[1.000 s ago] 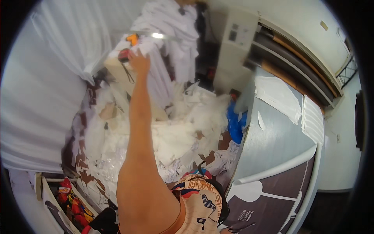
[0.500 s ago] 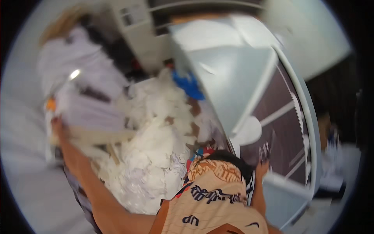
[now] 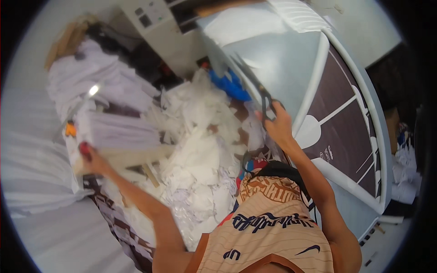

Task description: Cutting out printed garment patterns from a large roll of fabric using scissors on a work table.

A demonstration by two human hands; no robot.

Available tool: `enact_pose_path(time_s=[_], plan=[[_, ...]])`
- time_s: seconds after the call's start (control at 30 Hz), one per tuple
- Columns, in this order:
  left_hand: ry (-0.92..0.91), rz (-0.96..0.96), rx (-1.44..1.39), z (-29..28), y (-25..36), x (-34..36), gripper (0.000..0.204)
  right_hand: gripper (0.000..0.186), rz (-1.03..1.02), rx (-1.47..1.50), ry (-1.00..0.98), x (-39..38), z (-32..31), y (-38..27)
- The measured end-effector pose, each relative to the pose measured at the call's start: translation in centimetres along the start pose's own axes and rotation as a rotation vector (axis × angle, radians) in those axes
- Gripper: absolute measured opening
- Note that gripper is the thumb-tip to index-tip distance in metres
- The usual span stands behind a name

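My right hand [image 3: 278, 123] is closed round the handles of a large pair of dark scissors [image 3: 257, 85], raised over the edge of a grey tabletop. The blades point away and to the left, a little blurred. My left hand [image 3: 93, 161] is at the near left corner of a layered stack of white sheets [image 3: 120, 132], fingers closed on a small red thing [image 3: 84, 149] whose kind I cannot make out. An orange clip-like piece [image 3: 70, 129] sits just beyond that hand. A heap of crumpled white scraps [image 3: 195, 168] lies between my arms.
The grey table [image 3: 273, 68] at right bears a dark panel with white lines [image 3: 332, 132]. A blue plastic bag [image 3: 231, 85] lies beside its left edge. A pale cabinet [image 3: 150, 22] stands behind. White sheeting [image 3: 36, 182] fills the left side.
My right hand has risen from low beside the dark panel to above the table's left edge, and the scissors now show. My left hand has shifted slightly right and nearer as the view moved.
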State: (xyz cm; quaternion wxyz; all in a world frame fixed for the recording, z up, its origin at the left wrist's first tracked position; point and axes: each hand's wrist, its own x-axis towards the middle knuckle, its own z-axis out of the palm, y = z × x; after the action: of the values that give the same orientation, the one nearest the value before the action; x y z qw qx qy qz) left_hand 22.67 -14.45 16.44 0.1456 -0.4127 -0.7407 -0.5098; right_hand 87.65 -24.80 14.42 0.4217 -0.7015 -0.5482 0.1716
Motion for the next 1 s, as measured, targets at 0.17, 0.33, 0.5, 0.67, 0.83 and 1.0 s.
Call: enact_pose_path(time_s=[0.17,0.33,0.5,0.67,0.83,1.0], plan=[[-0.331,-0.305,-0.755,4.4,17.8,-20.3,0.037,0.038,0.16,0.069,-0.073,-0.1,0.7,-2.3],[-0.87,-0.701,-1.095,8.7,28.1,-37.7,0.046,0.044,0.139,-0.011,0.055,-0.3,-2.0,3.3],[-1.512,-0.511,-1.207,8.7,41.2,-50.8,0.049,0.053,0.366,-0.202,0.354,-2.6,-13.3,18.1],[-1.961,-0.115,-1.094,6.1,53.4,-66.2,0.05,0.048,0.688,-0.319,0.646,-11.8,-27.6,33.9],[-2.266,-0.2,-0.914,-1.5,60.3,-81.7,0.049,0.054,0.907,-0.288,0.938,-21.6,-38.9,46.9],[-2.399,-0.153,-0.842,-6.3,61.1,-92.7,0.05,0.059,0.968,-0.269,1.317,-29.1,-48.5,58.3]])
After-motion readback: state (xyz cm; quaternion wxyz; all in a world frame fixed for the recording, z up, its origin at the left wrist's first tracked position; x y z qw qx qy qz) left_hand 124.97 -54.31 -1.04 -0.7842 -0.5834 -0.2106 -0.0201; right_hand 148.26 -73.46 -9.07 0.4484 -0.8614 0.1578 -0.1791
